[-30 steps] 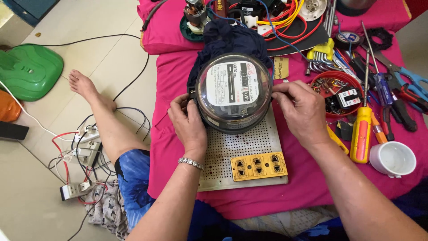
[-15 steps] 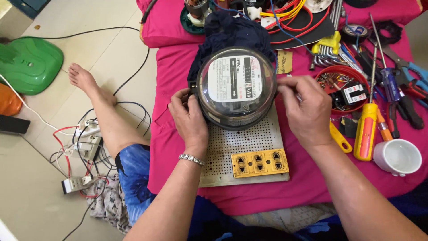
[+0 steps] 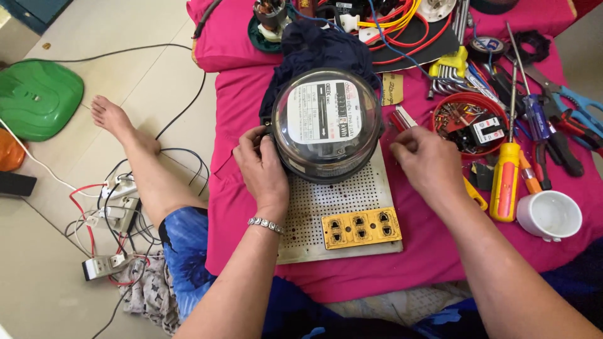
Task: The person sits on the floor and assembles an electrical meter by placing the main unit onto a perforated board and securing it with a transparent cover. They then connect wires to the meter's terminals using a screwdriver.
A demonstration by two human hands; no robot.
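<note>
**Round meter steadied on perforated board, left hand at its rim**

Seen from the head camera, looking down on a pink cloth [image 3: 239, 207] spread over the worktop. At the centre, a round electric meter [image 3: 326, 122] under a clear domed cover, standing on the upper part of a white perforated board [image 3: 314, 207]. Fixed to the board's lower right, a yellow socket strip [image 3: 361, 228]. Behind the meter, touching its far edge, a bundle of dark blue fabric [image 3: 320, 47].

Left hand [image 3: 264, 166] pressed against the meter's left rim, fingers curled on the casing, a beaded bracelet [image 3: 266, 224] at the wrist. Right hand [image 3: 427, 163] off the meter, just to its right over the cloth, fingers bent loosely inward; whether anything is pinched between them cannot be told. Just beyond its fingertips, a small red-handled tool [image 3: 399, 119] lying on the cloth.

Further right: a red bowl [image 3: 443, 103] holding screws and small parts, an orange-handled screwdriver [image 3: 505, 182] lying lengthwise, a white cup [image 3: 549, 215] near the cloth's right edge, blue-handled scissors [image 3: 578, 110]. Along the far edge, a tangle of red and yellow wires [image 3: 402, 22] and a set of hex keys in a yellow holder [image 3: 449, 69].

On the floor to the left: a bare leg and foot [image 3: 125, 141], a green plastic cover [image 3: 38, 97], loose black and red cables around a small power strip [image 3: 119, 207].
</note>
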